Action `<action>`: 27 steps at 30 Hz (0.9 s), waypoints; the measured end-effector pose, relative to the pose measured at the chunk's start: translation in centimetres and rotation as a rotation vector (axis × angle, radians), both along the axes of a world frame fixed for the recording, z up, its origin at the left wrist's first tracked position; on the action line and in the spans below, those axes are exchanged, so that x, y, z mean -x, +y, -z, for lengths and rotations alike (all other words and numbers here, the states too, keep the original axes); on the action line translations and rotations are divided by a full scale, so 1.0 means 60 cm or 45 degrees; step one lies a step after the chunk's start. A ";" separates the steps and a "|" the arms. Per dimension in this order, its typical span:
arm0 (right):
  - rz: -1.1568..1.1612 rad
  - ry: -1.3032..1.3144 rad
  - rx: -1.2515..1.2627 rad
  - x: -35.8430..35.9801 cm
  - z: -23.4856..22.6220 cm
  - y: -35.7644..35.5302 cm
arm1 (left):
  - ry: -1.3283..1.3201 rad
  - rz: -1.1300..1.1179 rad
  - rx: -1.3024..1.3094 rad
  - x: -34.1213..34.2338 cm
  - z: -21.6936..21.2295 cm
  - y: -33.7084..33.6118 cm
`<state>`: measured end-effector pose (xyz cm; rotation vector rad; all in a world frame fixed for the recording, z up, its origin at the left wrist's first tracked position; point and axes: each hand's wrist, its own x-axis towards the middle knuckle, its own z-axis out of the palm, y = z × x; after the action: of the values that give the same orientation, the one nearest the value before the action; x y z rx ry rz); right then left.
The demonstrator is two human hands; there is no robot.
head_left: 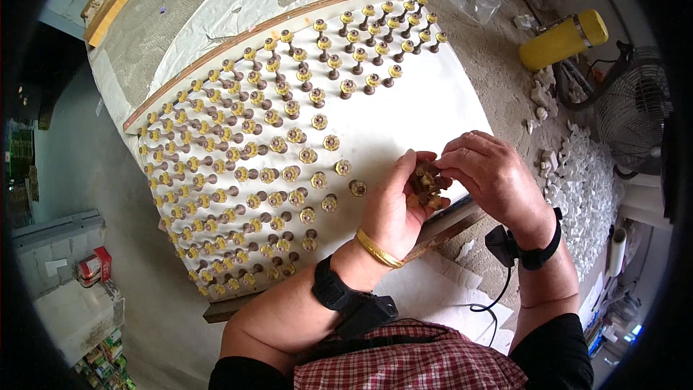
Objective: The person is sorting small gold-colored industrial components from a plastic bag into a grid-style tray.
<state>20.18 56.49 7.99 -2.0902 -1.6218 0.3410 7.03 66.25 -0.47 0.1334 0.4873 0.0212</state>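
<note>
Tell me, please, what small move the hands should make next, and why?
Probably the right hand picks one small brown-and-yellow piece from the bunch cupped in the left hand and stands it on the white board, beside the last piece, where the row breaks off.

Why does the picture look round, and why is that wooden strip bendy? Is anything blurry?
Head view: the fisheye lens leaves black corners and bends the wooden strip along the white board; soft even light, short shadows under the yellow-capped pegs; left hand and right hand look sharp; the fan near the rim looks squashed.
</note>
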 end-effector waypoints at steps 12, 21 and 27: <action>0.590 0.752 0.036 -0.022 0.029 0.025 | 0.026 0.084 -0.014 -0.002 -0.018 0.005; 0.661 0.394 -0.247 -0.101 0.122 0.075 | 0.061 0.091 -0.138 -0.003 -0.024 0.002; 0.723 0.236 -0.002 -0.105 0.112 0.111 | 0.074 0.110 -0.139 -0.001 -0.020 0.004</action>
<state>26.51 63.18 1.27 -2.3248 -0.8715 0.3225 7.12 66.49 0.72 0.2625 0.5379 -0.0408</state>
